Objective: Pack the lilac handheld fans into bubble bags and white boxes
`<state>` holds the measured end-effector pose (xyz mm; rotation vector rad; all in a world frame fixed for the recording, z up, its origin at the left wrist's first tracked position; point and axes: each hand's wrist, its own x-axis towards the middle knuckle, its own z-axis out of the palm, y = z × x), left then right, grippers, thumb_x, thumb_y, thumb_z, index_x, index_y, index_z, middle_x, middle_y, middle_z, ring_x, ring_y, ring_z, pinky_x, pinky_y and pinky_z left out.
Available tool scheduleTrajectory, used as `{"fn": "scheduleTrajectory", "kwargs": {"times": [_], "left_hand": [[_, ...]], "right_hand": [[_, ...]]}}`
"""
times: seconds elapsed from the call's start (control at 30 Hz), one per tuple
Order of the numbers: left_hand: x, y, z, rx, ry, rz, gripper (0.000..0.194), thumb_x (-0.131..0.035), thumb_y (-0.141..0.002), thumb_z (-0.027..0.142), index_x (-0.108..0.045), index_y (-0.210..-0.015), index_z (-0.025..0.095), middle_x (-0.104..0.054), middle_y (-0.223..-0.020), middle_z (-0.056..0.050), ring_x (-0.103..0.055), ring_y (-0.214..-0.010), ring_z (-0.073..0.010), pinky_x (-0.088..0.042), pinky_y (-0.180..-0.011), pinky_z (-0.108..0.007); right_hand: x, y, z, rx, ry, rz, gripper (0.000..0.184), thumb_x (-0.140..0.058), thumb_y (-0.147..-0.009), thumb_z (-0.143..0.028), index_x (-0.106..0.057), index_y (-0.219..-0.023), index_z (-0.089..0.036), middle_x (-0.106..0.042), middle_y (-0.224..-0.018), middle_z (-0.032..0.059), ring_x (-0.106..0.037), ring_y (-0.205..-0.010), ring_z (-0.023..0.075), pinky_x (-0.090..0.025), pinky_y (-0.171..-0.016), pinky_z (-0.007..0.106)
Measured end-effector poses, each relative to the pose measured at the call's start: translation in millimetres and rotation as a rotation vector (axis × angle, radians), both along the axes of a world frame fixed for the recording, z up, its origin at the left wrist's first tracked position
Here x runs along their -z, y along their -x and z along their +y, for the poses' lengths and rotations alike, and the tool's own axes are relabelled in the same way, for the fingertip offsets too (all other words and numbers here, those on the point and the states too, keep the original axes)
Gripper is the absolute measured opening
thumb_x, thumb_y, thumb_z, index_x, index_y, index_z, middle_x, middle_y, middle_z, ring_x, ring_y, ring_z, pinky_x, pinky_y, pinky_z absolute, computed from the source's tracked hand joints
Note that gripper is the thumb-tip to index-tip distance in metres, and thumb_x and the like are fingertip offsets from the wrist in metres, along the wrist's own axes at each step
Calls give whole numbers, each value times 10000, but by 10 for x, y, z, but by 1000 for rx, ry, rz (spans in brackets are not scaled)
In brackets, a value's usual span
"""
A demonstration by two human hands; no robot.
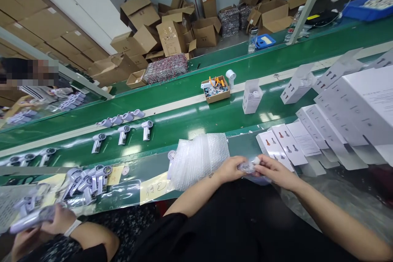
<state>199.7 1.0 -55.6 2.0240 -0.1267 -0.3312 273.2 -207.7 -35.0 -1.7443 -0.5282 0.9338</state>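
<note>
Green workbench, bubble-wrap sleeves on it; left hand and right hand both pinch a clear, seemingly wrapped item before the torso, best steadied without crushing.

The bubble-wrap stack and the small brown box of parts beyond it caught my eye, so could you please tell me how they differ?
The bubble-wrap stack is whitish and translucent; the brown box is opaque cardboard.
The stack lies in overlapping layers, while the box stands open-topped, full of mixed parts.
The stack is close to the left hand; the box is farther away.
Neither the stack nor the box is held.
</note>
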Motion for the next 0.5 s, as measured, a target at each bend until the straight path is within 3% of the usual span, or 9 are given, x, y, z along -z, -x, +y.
{"fn": "scheduleTrajectory", "kwargs": {"times": [0.07, 0.13, 0.2, 0.27, 0.33, 0.5], "left_hand": [[127, 63, 28, -246, 63, 65, 258, -591, -767, 385, -622, -920, 180, -616, -814, -20, -573, -767, -156, -459, -706, -251], [183, 114, 122, -495, 189, 169, 291, -561, -774, 425, -592, -900, 165, -580, -714, 7, -549, -639, -124, -453, -586, -222], [172, 135, 243, -660, 320, 231, 331, -570, -755, 460, -565, -889, 157, -538, -647, 33, -499, -527, -90, -420, -487, -196], [117, 138, 353, -716, 402, 217, 366, -613, -715, 486, -552, -862, 156, -517, -629, 46, -464, -473, -67, -384, -422, -176], [42, 145, 444, -723, 443, 190, 393, -650, -678, 506, -543, -822, 157, -497, -599, 57, -440, -429, -56, -343, -363, -164], [-164, 184, 643, -759, 607, 141, 405, -672, -658, 512, -506, -755, 156, -468, -504, 69, -407, -338, -51, -280, -288, -162]], "right_hand": [[211, 4, -351, 182, 335, -259, 401, -604, -722, -515, -521, -949, -194, -611, -918, 98, -588, -873, 269, -450, -754, 384], [496, 57, -742, 306, 718, -480, 582, -716, -575, -494, -517, -999, -149, -591, -989, 182, -558, -956, 373, -444, -751, 450], [773, 157, -1024, 315, 897, -444, 550, -663, -628, -473, -513, -1032, -132, -610, -931, 186, -593, -873, 373, -460, -677, 441], [942, 263, -1123, 327, 916, -428, 375, -504, -767, -436, -535, -1011, -152, -631, -886, 170, -616, -793, 339, -465, -644, 426], [940, 324, -1058, 396, 826, -574, 309, -386, -838, -388, -567, -961, -170, -639, -897, 164, -614, -817, 318, -465, -702, 426], [403, 103, -557, 584, 469, -991, 288, -435, -863, -390, -608, -951, -178, -658, -946, 125, -601, -923, 249, -443, -836, 342]]}}
